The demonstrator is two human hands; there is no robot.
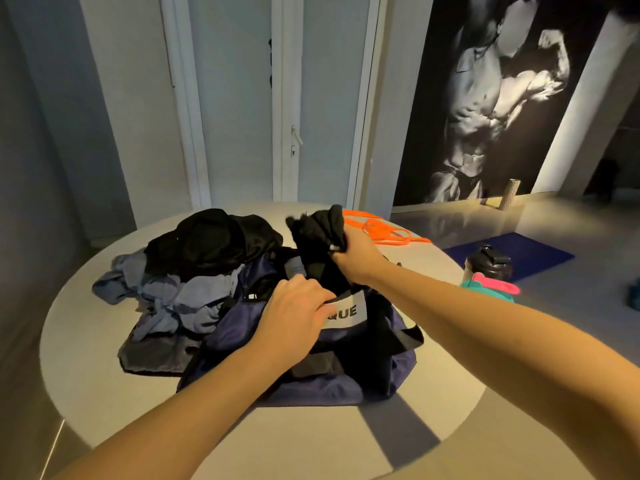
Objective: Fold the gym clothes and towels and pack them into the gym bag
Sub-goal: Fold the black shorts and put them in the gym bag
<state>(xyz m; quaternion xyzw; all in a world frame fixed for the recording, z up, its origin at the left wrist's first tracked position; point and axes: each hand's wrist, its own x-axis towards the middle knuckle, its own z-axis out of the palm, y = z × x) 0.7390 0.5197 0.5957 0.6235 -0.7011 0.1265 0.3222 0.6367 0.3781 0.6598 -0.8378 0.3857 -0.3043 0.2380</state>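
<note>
Gym bag (pixel 346 386): navy, centre of round table (pixel 311 445); left hand (pixel 298 317) curled over its top edge. Black garment (pixel 317 233): bunched in the fist of right hand (pixel 356 252), above the bag. Clothes heap (pixel 194 292) touching the bag's left side; orange bands (pixel 377 226) behind; bottle (pixel 491 265) off right.

The single camera is riding on the person's head, facing forward and tilting down across the round desk (pixel 79 341). It is sitting close. Both forearms are running in from the bottom edge, and the left grip (pixel 294 317) and right grip (pixel 356 254) are meeting near mid-frame at the gym bag (pixel 363 341). The wide lens is bowing the desk's rim and leaning the white doors (pixel 239 98) and the poster (pixel 485 98) on the far wall, which are filling the upper half. The floor (pixel 588 289) is showing beyond the desk on the right.
</note>
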